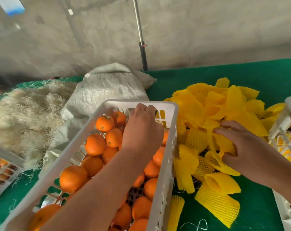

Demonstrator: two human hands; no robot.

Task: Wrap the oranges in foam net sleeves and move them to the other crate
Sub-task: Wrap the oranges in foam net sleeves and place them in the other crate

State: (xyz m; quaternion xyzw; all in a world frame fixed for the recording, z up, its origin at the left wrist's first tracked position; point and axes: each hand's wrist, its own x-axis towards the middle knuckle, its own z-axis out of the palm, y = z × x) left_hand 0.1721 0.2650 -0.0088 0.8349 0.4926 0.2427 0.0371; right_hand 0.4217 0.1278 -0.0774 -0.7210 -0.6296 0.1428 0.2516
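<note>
Left hand [141,125] reaches deep into the white crate [164,164], fingers curled down over the oranges [94,144]; whether it grips one, I cannot tell. Right hand [244,150] pinches a yellow foam sleeve [216,157] on the pile beside; another crate [287,130] stands beyond.

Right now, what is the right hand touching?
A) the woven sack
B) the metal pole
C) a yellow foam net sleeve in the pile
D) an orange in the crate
C: the right hand pinches a yellow foam net sleeve in the pile beside the crate, while the left hand reaches among the oranges.
</note>
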